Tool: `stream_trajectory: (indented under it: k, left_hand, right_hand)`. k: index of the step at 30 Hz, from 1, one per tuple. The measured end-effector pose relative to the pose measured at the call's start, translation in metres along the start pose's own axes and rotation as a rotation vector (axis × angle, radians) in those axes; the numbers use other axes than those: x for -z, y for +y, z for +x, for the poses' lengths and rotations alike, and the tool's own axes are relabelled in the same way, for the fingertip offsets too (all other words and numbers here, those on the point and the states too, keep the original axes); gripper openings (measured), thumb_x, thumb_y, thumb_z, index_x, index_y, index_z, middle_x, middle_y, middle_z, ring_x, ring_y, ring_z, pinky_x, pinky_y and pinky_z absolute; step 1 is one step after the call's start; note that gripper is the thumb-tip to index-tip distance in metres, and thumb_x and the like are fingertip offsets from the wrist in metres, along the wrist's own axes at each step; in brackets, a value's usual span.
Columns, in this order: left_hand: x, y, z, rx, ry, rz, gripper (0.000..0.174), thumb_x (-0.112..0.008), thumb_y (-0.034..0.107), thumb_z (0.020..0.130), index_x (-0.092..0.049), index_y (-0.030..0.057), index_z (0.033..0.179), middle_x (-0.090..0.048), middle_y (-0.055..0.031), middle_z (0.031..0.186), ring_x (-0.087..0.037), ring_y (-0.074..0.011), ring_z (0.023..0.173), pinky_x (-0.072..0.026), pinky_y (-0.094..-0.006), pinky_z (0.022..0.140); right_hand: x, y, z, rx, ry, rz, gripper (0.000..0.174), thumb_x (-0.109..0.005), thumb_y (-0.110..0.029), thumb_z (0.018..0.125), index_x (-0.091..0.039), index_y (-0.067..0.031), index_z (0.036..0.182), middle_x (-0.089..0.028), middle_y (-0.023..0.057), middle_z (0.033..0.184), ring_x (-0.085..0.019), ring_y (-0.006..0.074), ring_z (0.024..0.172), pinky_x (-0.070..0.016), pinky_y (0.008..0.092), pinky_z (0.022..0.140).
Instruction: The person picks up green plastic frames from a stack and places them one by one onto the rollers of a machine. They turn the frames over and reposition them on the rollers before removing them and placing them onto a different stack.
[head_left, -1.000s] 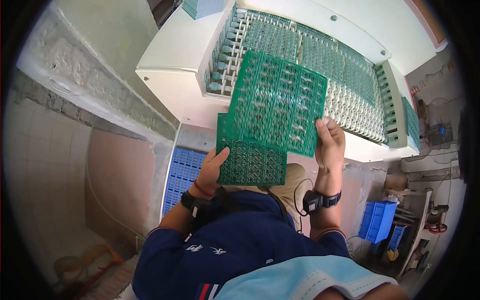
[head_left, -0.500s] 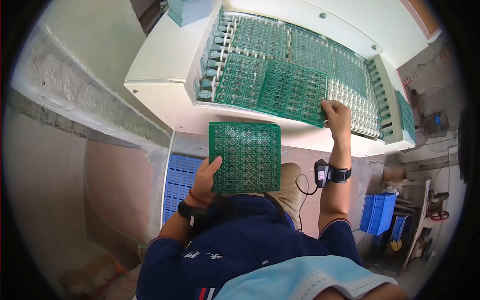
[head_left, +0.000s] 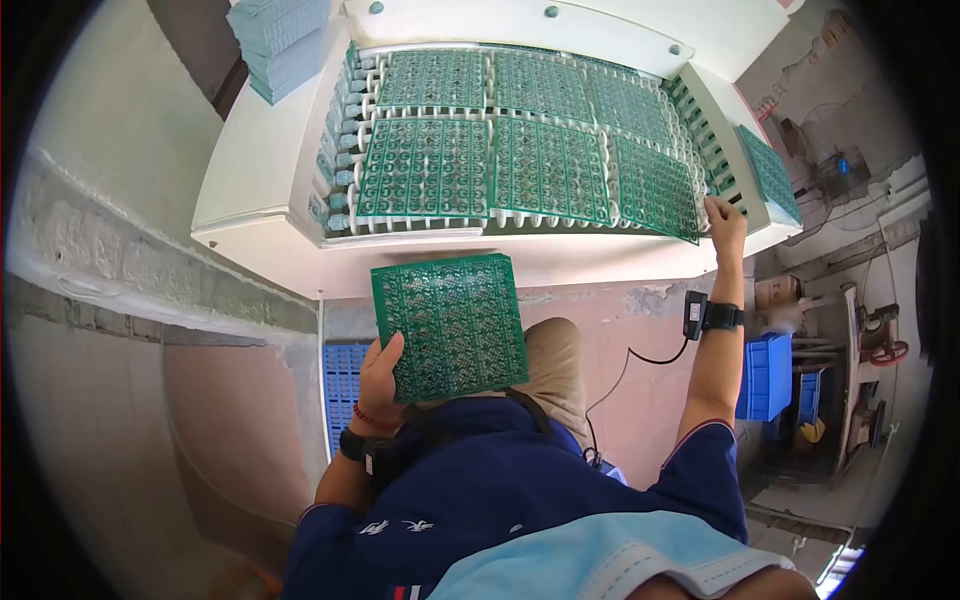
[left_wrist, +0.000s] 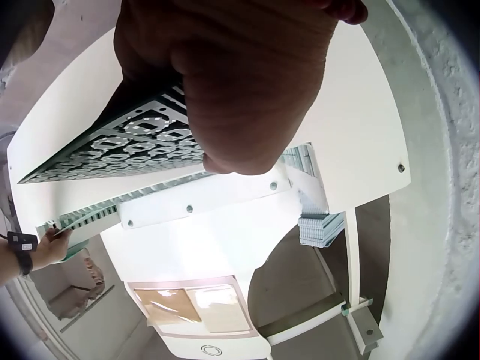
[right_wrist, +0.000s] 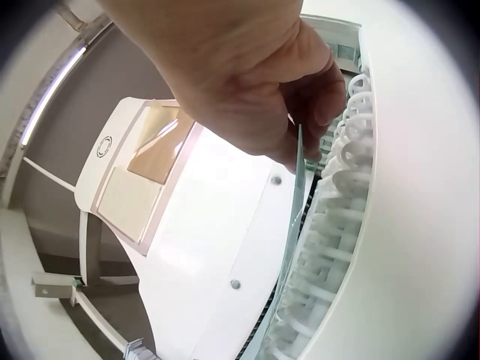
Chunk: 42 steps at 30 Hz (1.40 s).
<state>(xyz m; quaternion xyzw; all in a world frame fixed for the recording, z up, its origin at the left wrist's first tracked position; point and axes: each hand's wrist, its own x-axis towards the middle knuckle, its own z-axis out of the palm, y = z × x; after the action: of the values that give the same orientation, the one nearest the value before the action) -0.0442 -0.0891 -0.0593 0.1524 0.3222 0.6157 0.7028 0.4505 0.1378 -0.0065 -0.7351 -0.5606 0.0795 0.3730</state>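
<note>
My left hand (head_left: 382, 370) grips a stack of green circuit boards (head_left: 450, 325) by its left edge, thumb on top, in front of the machine. In the left wrist view that hand covers part of the boards (left_wrist: 135, 146). At the right end of the roller conveyor (head_left: 430, 224), my right hand (head_left: 727, 232) pinches the edge of a single circuit board (head_left: 655, 190). The right wrist view shows this board (right_wrist: 294, 217) nearly edge-on, tilted over white rollers (right_wrist: 330, 232), with the fingertips at its upper end. Two more boards (head_left: 552, 170) lie to its left in the front row.
Behind, another row of circuit boards (head_left: 432, 80) lies on the rollers. A pale blue stack (head_left: 275, 40) stands on the machine's left end, and a green board (head_left: 768, 172) leans at its right. Blue crates (head_left: 765, 375) stand at the right; a blue slatted surface (head_left: 343, 385) is below left.
My right hand has carried a board from above the left hand's stack to the right end of the front row. The left hand keeps its stack. The head view has shifted toward the right.
</note>
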Motion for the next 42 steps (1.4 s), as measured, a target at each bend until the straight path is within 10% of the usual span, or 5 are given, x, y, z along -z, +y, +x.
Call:
stream_trajectory:
  k: [4,9,18,36,42]
  left_hand:
    - [0.001,-0.004,0.0,0.018,-0.032,0.026,0.031,-0.038,0.015,0.095,-0.05,-0.0056,0.115,-0.06,-0.0134,0.106,-0.06,-0.0208,0.092,-0.049,-0.0323,0.08]
    - [-0.007,-0.005,-0.002,0.03,-0.005,0.059,0.03,-0.039,0.014,0.095,-0.049,-0.004,0.116,-0.06,-0.0141,0.106,-0.061,-0.0207,0.089,-0.0509,-0.0327,0.077]
    - [-0.005,-0.008,-0.006,-0.003,-0.065,0.034,0.031,-0.039,0.014,0.095,-0.048,-0.0044,0.117,-0.059,-0.0142,0.109,-0.061,-0.0217,0.092,-0.0507,-0.0337,0.078]
    - [0.001,-0.005,-0.009,0.013,-0.06,0.002,0.035,-0.038,0.017,0.095,-0.045,-0.0054,0.121,-0.057,-0.0153,0.111,-0.059,-0.0237,0.096,-0.0494,-0.0354,0.083]
    - [-0.015,0.002,-0.008,0.047,-0.037,-0.164,0.043,-0.03,0.027,0.097,-0.044,-0.0045,0.122,-0.056,-0.0169,0.113,-0.058,-0.0266,0.1,-0.0463,-0.0385,0.089]
  right_hand:
    - [-0.011,-0.024,-0.023,0.109,0.107,0.127,0.024,-0.067,-0.016,0.079,-0.067,0.0016,0.095,-0.066,0.0086,0.074,-0.058,0.009,0.067,-0.0461,0.0235,0.065]
    - [-0.041,-0.076,-0.07,0.421,0.137,0.111,0.016,-0.068,-0.01,0.077,-0.065,-0.0006,0.09,-0.064,0.0133,0.086,-0.062,0.0225,0.071,-0.0492,0.0301,0.065]
    - [-0.081,-0.138,-0.1,0.873,-0.052,-0.162,0.04,-0.064,-0.029,0.081,-0.058,-0.0007,0.109,-0.057,0.0165,0.117,-0.054,0.0311,0.108,-0.0396,0.0423,0.095]
    - [-0.06,-0.163,-0.134,0.87,-0.063,-0.103,0.04,-0.065,-0.026,0.08,-0.058,0.0033,0.108,-0.056,0.0213,0.115,-0.053,0.0355,0.109,-0.04,0.0445,0.094]
    - [-0.047,-0.16,-0.199,0.34,-0.513,0.374,0.029,-0.068,-0.014,0.079,-0.061,0.0041,0.1,-0.065,0.0159,0.094,-0.064,0.0249,0.085,-0.0511,0.0314,0.071]
